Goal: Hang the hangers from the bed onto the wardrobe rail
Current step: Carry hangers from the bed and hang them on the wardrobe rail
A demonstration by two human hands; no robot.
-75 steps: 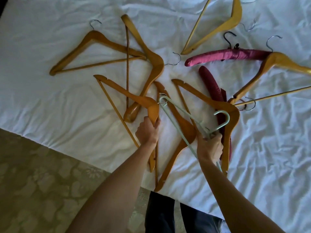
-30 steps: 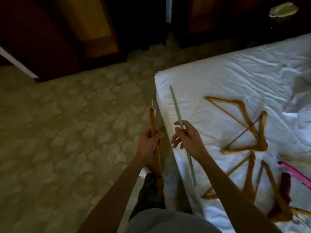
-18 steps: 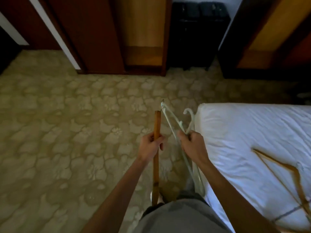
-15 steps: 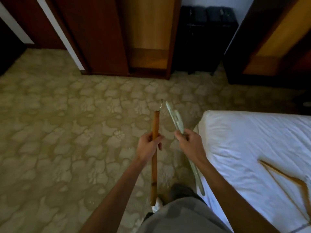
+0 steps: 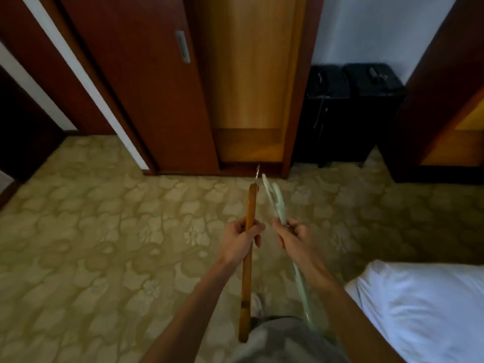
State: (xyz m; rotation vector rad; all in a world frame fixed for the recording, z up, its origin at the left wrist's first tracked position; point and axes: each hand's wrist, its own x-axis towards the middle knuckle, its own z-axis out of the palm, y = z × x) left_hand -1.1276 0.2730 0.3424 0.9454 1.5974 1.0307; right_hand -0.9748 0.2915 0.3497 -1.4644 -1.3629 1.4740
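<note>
You're carrying hangers toward the wardrobe (image 5: pixel 251 82) w/ left hand (image 5: pixel 239 242) clenched round the wooden hanger (image 5: pixel 248 258) & right hand (image 5: pixel 296 238) pinching the pale plastic hanger (image 5: pixel 275 200), both edge-on just short of its open bay, so be keeping hooks leading & apart.

The wooden hanger (image 5: pixel 247 260) and the pale green hanger (image 5: pixel 277 203) show edge-on – their shapes cannot be read. The bed (image 5: pixel 424 310) is cut by the right and bottom edges – the wardrobe (image 5: pixel 251 79) by the top.
</note>
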